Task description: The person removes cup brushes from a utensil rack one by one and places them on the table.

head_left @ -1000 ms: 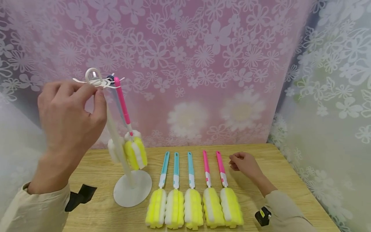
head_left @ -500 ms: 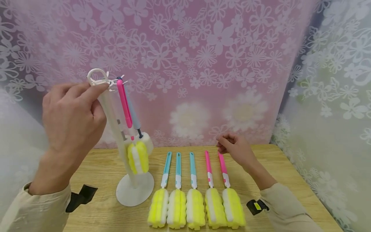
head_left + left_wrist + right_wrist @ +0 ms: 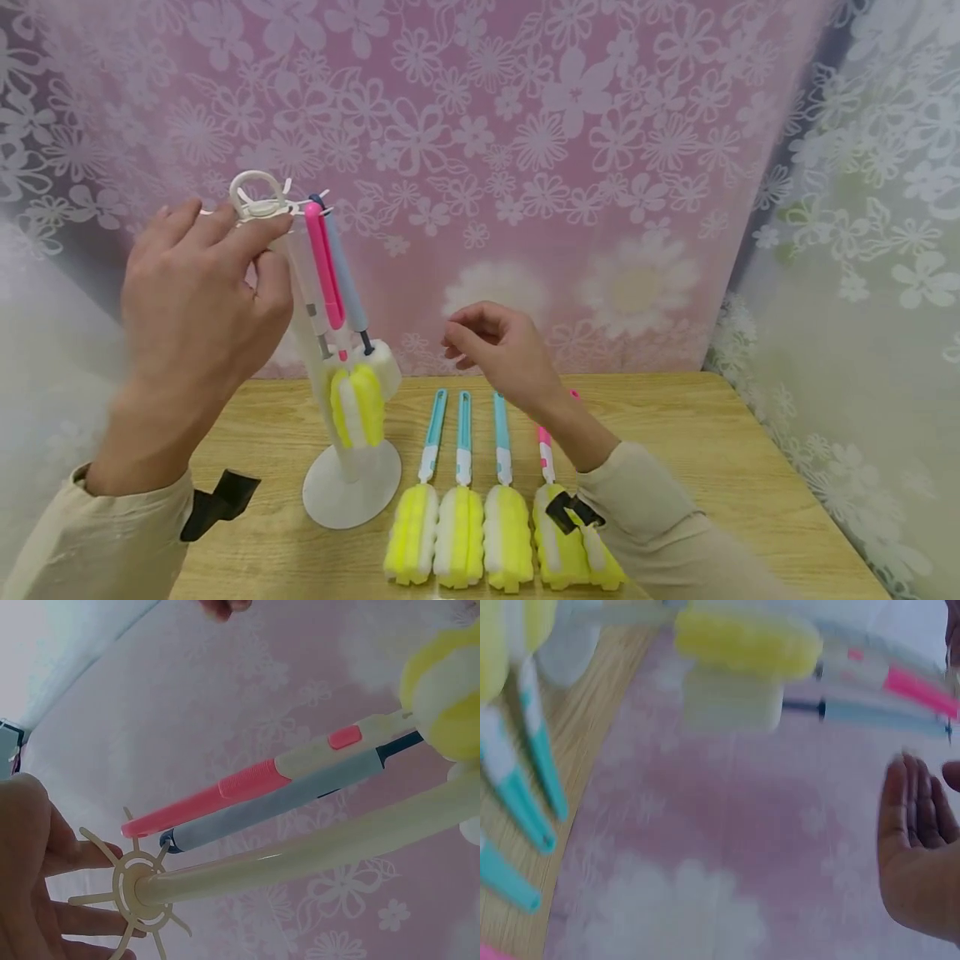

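At upper left, my left hand [image 3: 210,300] touches the hooked top [image 3: 258,208] of a white stand; the left wrist view shows its fingers extended behind the hooks [image 3: 124,900]. From the hooks hang a pink-handled sponge brush [image 3: 324,267] with a yellow and white head, and a grey-blue-handled sponge brush [image 3: 349,283] with a white head. A pale-handled brush [image 3: 309,287] hangs partly hidden behind them. My right hand [image 3: 506,354] holds nothing, fingers loosely bent, in the air right of the hanging brushes; the right wrist view shows its palm [image 3: 911,877].
Several sponge brushes lie side by side on the wooden table: teal-handled ones [image 3: 432,429] and pink-handled ones [image 3: 546,450], the rightmost mostly behind my right forearm. The stand's round white base [image 3: 352,492] is left of them. A flowered curtain [image 3: 525,167] hangs behind the table.
My right hand has risen and moved left from beside the pink handles. The top of the stand has turned a little, shifting the hanging brushes. My left hand has stayed at the hooks.
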Demonstrator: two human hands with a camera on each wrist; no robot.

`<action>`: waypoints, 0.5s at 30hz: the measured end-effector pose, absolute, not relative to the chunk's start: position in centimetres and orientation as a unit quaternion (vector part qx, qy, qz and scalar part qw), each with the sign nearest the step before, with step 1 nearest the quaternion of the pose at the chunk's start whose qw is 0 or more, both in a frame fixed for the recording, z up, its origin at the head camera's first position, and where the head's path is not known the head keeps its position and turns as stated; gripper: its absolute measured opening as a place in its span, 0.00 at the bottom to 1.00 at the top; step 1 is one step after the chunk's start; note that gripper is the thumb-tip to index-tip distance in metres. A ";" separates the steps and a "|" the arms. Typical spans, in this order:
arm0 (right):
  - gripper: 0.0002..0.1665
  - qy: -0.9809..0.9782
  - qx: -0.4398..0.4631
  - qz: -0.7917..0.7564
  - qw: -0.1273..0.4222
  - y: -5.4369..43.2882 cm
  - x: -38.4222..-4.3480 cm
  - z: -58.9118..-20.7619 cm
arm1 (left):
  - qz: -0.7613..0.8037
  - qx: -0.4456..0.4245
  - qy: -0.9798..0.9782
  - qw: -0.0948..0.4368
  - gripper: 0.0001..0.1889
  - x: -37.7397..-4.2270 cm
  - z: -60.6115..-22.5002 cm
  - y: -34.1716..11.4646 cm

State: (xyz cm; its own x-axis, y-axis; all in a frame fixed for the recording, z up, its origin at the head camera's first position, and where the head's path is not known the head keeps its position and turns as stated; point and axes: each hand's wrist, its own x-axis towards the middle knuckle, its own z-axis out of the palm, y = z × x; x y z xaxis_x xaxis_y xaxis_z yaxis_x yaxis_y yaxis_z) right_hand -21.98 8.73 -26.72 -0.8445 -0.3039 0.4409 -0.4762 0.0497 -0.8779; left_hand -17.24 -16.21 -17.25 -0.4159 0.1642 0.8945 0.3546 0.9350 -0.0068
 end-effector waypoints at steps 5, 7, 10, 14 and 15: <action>0.15 -0.710 0.309 0.625 0.102 4.0 -22.0 -26.2 | -0.117 -0.146 -0.815 0.549 0.23 -17.6 -17.4 -15.9; 0.18 -0.709 0.313 0.624 0.098 2.5 -22.1 -26.1 | -0.123 -0.140 -0.810 0.557 0.23 -17.8 -17.5 -15.8; 0.23 -0.688 0.311 0.651 0.081 0.6 -22.4 -26.3 | -0.125 -0.136 -0.808 0.560 0.22 -18.0 -17.6 -15.7; 0.24 -0.662 0.303 0.680 0.087 -1.3 -22.7 -26.8 | -0.123 -0.134 -0.812 0.554 0.20 -18.0 -17.6 -15.8; 0.24 -0.661 0.303 0.680 0.094 -1.7 -22.8 -26.9 | -0.122 -0.133 -0.813 0.553 0.19 -18.0 -17.6 -15.8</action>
